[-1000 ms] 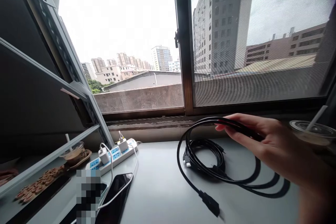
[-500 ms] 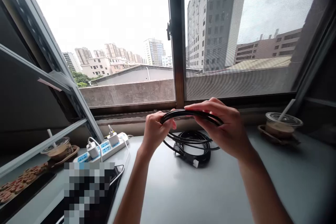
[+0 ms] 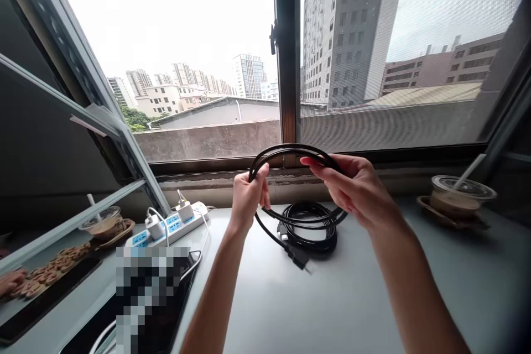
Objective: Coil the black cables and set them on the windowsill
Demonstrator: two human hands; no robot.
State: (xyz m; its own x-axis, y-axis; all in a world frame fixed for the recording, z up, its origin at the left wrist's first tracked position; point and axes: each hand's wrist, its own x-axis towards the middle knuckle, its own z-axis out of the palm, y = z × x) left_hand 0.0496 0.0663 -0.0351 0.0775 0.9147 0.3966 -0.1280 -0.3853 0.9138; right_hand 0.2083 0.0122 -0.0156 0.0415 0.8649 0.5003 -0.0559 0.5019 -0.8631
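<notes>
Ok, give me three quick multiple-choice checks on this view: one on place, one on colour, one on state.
1. Where is the iced drink with the straw?
A. on the sill at far right
B. beside the power strip
C. in the right hand

2. What colour is the cable?
A. white
B. black
C. blue

3. How is the cable held?
A. lying untouched
B. one hand only
C. looped between both hands

Key: 1 A, it stands at the right edge. 2 B, every coil is black. 3 C, the left hand and right hand each grip the loop above the table.
</notes>
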